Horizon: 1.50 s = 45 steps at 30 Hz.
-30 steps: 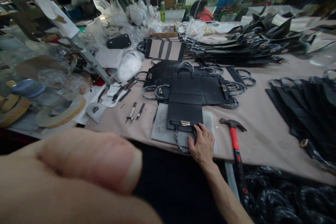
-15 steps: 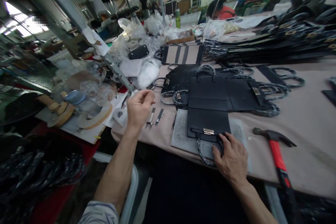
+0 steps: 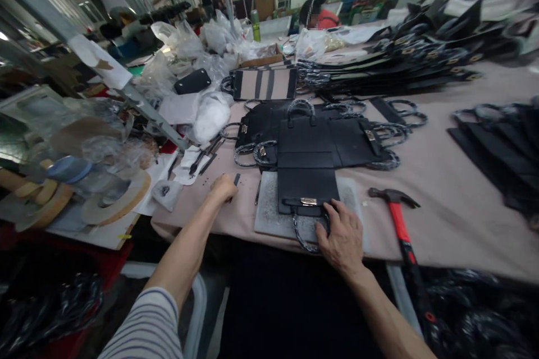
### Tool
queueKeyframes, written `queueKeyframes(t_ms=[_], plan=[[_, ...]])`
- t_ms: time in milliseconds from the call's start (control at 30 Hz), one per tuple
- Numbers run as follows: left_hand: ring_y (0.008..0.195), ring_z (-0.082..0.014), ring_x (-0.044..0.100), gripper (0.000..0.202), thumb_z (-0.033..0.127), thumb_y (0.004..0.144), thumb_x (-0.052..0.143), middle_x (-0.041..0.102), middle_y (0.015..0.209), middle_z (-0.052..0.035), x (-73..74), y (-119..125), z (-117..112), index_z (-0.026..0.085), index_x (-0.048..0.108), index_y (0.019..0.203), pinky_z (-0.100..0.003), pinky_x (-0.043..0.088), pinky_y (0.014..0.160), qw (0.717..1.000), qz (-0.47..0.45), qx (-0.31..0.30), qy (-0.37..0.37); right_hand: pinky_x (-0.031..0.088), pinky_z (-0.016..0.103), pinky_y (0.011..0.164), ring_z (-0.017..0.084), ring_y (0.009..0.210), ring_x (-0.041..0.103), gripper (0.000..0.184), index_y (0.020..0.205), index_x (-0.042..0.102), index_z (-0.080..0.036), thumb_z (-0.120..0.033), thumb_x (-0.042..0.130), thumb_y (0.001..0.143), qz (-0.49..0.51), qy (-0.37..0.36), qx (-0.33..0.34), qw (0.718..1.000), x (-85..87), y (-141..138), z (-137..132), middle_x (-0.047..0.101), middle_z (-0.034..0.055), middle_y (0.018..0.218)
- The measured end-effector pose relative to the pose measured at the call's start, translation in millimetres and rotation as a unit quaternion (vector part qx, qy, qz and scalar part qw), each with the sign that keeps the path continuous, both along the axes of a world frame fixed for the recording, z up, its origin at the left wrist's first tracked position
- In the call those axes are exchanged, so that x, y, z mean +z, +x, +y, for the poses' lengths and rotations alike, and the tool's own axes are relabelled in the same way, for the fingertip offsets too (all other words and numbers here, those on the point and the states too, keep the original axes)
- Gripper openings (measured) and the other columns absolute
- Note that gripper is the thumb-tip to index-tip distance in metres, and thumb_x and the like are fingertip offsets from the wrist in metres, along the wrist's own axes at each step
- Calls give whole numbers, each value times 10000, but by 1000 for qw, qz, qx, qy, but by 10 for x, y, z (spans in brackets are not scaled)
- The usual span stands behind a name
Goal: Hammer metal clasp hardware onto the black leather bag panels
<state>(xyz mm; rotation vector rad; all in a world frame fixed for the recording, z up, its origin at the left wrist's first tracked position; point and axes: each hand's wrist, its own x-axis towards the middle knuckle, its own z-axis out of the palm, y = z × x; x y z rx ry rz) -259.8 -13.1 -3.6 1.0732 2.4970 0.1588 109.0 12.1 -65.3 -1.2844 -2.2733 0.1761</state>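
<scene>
A black handbag panel (image 3: 307, 184) with a gold clasp (image 3: 309, 201) lies partly over a grey stone slab (image 3: 266, 202) at the table's front. My right hand (image 3: 343, 233) grips its lower right corner, by the plastic-wrapped handle (image 3: 301, 233). Left of the slab, my left hand (image 3: 222, 187) is down at the table with curled fingers, over some small hand tools. The end of one tool (image 3: 237, 179) sticks out beside the knuckles; what the fingers close on is hidden. A thin dark tool (image 3: 257, 192) lies along the slab's left edge.
A claw hammer (image 3: 398, 216) with a red and black handle lies to the right, overhanging the edge. More black bags (image 3: 261, 118) lie behind. Stacked black pieces (image 3: 501, 146) are at far right. Tape rolls (image 3: 118, 199) and a plastic jar (image 3: 90, 176) stand left.
My left hand has dropped from above the table onto the small tools. My right hand stays at the bag's corner. The view has swung right, showing more black pieces there.
</scene>
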Motion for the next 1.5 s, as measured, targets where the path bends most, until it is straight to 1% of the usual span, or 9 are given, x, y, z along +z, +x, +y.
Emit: queueKeyframes(t_ms=[133,367,567,633,867,1067,1200,1400,1500], plan=[[510,-177,629,222,142,737,728,490,367,16,10,-58,3,139,589,564,-246,508,575,998,-21,-16,-52,340,563,1134,348,1322,481,524,1405,515,-205,-320,558,895,6,-9,0,1000,26,-4,2,513,148,1467],[475,-187,625,262,241,808,686,567,403,-32,-78,-30,-122,146,636,569,-254,476,520,999,-21,21,-30,340,547,1133,344,1322,480,519,1394,530,-194,-325,559,893,7,-7,2,1000,9,5,-2,514,149,1469],[953,-230,747,253,398,908,619,797,932,-121,-9,-137,-307,181,745,946,-258,522,756,995,69,72,6,342,534,1127,352,1294,503,475,1362,553,-171,-375,532,933,1,9,-4,1000,6,1,-10,536,156,1451],[1076,-273,719,282,439,869,671,785,1044,-165,54,-230,-386,170,737,927,-285,520,811,993,87,83,-10,343,529,1125,351,1279,514,466,1347,558,-167,-385,527,937,-2,14,-3,1000,3,-3,-4,543,155,1442],[635,-278,713,315,335,714,816,651,509,-109,-25,-436,-416,168,626,528,-330,528,629,993,-24,75,-83,345,530,1123,345,1302,498,469,1351,544,-177,-368,540,923,-8,12,-4,1000,-10,1,7,523,151,1465],[404,-153,549,306,296,721,802,545,402,-17,-24,-440,-463,146,589,560,-260,461,466,979,-184,91,-2,370,531,1107,348,1288,511,479,1368,540,-180,-343,549,918,-7,7,-2,1000,21,2,-2,531,152,1456],[562,-146,646,349,432,754,792,701,673,-70,93,-302,-581,120,636,735,-260,541,556,937,-315,88,119,376,557,1107,362,1303,506,509,1398,526,-195,-324,569,908,2,5,5,1000,18,3,2,522,160,1463],[722,-164,708,447,372,630,912,752,878,-69,49,406,-453,120,693,928,-247,549,635,740,-539,102,390,393,557,1100,370,1307,503,490,1381,529,-177,-342,574,922,-8,-3,4,1000,15,10,7,518,168,1472],[746,-155,710,366,334,701,876,757,885,-50,-69,793,-284,139,699,956,-257,560,698,732,-513,69,443,397,553,1098,368,1319,498,486,1381,525,-181,-347,569,927,-5,-6,6,1000,34,7,4,518,166,1471]])
